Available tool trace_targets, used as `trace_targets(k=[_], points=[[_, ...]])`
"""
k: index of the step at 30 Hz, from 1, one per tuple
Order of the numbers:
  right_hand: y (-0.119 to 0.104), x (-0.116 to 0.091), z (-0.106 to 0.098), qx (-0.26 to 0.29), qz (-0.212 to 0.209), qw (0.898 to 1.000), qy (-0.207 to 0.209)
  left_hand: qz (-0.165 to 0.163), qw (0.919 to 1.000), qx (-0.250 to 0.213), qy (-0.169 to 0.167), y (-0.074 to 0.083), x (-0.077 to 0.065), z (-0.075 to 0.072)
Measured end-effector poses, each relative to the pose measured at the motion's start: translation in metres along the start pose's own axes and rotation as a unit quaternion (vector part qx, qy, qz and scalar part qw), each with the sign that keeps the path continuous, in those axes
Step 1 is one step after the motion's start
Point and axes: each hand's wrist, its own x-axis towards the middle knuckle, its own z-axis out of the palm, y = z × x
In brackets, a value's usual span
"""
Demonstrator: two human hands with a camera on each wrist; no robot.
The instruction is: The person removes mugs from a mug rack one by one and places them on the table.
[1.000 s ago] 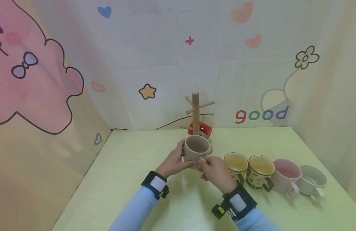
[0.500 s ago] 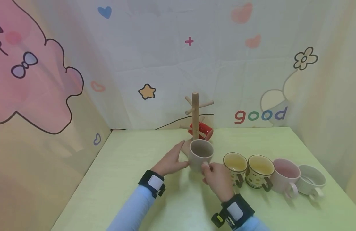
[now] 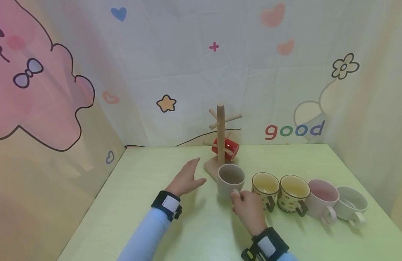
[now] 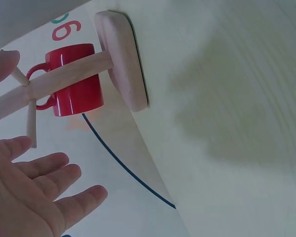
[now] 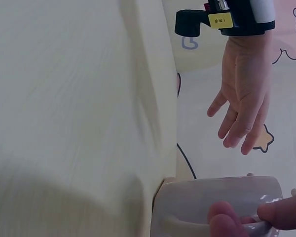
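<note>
My right hand (image 3: 250,210) pinches the handle of a pale grey mug (image 3: 227,186), in front of a wooden mug tree (image 3: 221,139). In the right wrist view the mug (image 5: 187,192) shows side-on, with fingertips and thumb on its handle; whether its base touches the table cannot be told. To the left, apart from the mug, my left hand (image 3: 185,179) is held out with fingers spread and nothing in it. A red mug (image 4: 76,94) hangs by its handle on a lower peg of the tree, partly behind the post.
Right of the grey mug, a row of mugs stands on the pale green table (image 3: 129,217): a yellow patterned mug (image 3: 262,186), another yellow mug (image 3: 290,197), a pink mug (image 3: 321,199) and a whitish mug (image 3: 349,204). A printed cloth (image 3: 188,72) backs the table.
My left hand has let go of the grey mug and drawn back left. The right hand has brought the mug toward me and slightly right, uncovering the tree's base.
</note>
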Motion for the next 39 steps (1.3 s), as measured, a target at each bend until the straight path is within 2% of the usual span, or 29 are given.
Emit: trace_targets(k=[3, 7, 13, 19, 27, 39], points=[[0.005, -0.001, 0.000, -0.007, 0.005, 1.000, 0.004, -0.005, 1.0000, -0.001, -0.003, -0.002, 0.000, 0.000], [0.014, -0.004, 0.002, -0.012, -0.009, 1.000, 0.014, -0.007, 0.9999, -0.005, -0.006, -0.003, 0.001, -0.001], [0.023, -0.008, 0.006, -0.020, -0.022, 0.999, 0.018, 0.006, 1.0000, -0.007, -0.002, -0.003, 0.000, -0.002], [0.023, -0.007, 0.003, -0.027, -0.012, 1.000, 0.006, 0.015, 0.9999, -0.004, -0.001, -0.003, 0.000, -0.003], [0.022, -0.007, 0.007, -0.019, 0.015, 1.000, 0.009, 0.001, 0.9999, -0.011, -0.010, -0.001, -0.002, -0.001], [0.026, -0.009, 0.010, -0.027, -0.001, 0.999, 0.038, 0.012, 0.9999, -0.001, -0.010, 0.000, -0.003, -0.004]])
